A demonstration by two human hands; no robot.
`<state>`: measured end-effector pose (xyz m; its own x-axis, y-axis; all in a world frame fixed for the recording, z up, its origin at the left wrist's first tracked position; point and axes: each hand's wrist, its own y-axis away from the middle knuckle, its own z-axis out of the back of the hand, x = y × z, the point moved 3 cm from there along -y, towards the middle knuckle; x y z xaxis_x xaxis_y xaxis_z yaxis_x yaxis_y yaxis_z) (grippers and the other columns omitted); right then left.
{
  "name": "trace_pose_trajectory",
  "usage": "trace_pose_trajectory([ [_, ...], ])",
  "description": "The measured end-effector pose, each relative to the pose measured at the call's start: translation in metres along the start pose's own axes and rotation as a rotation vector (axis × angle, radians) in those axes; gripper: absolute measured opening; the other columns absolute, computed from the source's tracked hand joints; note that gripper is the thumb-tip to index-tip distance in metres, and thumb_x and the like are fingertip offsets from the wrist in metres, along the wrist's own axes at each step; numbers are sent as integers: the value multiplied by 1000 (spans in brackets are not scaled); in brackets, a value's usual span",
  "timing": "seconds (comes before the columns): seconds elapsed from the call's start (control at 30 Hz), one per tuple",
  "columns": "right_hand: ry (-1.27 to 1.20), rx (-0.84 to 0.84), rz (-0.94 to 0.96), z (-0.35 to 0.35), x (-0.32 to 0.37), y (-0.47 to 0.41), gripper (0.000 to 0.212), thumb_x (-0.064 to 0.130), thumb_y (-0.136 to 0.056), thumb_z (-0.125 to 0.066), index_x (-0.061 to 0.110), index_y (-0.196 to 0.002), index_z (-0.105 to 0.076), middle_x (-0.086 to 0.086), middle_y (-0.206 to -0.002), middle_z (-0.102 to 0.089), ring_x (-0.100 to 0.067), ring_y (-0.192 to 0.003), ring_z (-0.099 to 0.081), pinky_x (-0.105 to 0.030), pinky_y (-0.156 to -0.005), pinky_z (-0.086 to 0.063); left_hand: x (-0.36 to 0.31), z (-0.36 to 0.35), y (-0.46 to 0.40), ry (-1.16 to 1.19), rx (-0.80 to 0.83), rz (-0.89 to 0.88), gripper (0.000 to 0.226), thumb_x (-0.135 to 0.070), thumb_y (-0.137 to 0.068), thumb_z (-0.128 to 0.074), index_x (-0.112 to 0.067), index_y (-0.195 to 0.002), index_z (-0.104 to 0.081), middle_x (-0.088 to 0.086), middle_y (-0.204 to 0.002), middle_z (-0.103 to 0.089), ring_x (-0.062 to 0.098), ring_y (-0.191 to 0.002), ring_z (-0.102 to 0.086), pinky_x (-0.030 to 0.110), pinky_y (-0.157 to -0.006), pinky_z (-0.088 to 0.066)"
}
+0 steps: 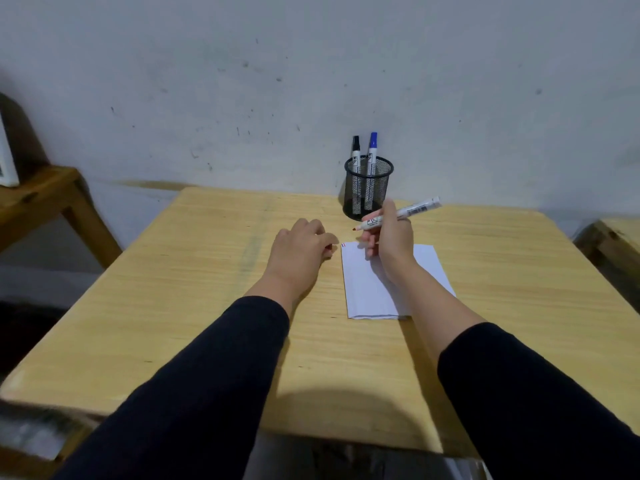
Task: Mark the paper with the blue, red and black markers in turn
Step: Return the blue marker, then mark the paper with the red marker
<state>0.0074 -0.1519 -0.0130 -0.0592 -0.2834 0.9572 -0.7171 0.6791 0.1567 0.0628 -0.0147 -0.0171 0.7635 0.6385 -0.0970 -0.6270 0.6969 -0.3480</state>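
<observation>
A white sheet of paper (367,292) lies on the wooden table (207,271); its far left corner carries a short blue stroke and a red stroke. My right hand (391,237) hovers over the paper's far edge and holds the uncapped red marker (415,210), its red tip pointing left just above the paper's corner. My left hand (301,247) rests on the table left of the paper, fingers curled, a small red thing, perhaps the cap, showing at the fingertips. The black marker (356,150) and blue marker (372,148) stand capped in a black mesh cup (367,188).
The mesh cup stands at the table's far edge against a scuffed white wall. A second wooden table (38,199) with a white frame on it is at the left. Another wooden piece (613,237) sits at the right edge.
</observation>
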Motion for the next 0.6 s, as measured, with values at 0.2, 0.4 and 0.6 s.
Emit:
trace_pose_trajectory([
  [0.2,87,-5,56,4,15,11,45,29,-99,-40,6,-66,-60,-4,-44,-50,-13,-31,-38,-18,-35,-31,4,9,1,551,-93,335,12,-14,-87,-64,-15,-97,-69,4,-94,-67,18,-86,-60,23,-71,-50],
  [0.4,117,8,212,-4,62,18,41,20,-93,-38,7,-61,-60,-4,-42,-53,-14,-31,-36,-20,-35,-32,-7,32,-10,1158,-265,460,13,-8,-83,-70,-19,-86,-63,1,-80,-67,9,-72,-63,10,-62,-48],
  [0.6,139,-3,294,-11,86,26,40,21,-94,-39,9,-58,-53,-3,-39,-50,-17,-30,-34,-22,-34,-32,-25,52,-18,1339,-280,387,12,-2,-88,-62,-14,-90,-61,2,-84,-71,1,-68,-66,6,-59,-44],
])
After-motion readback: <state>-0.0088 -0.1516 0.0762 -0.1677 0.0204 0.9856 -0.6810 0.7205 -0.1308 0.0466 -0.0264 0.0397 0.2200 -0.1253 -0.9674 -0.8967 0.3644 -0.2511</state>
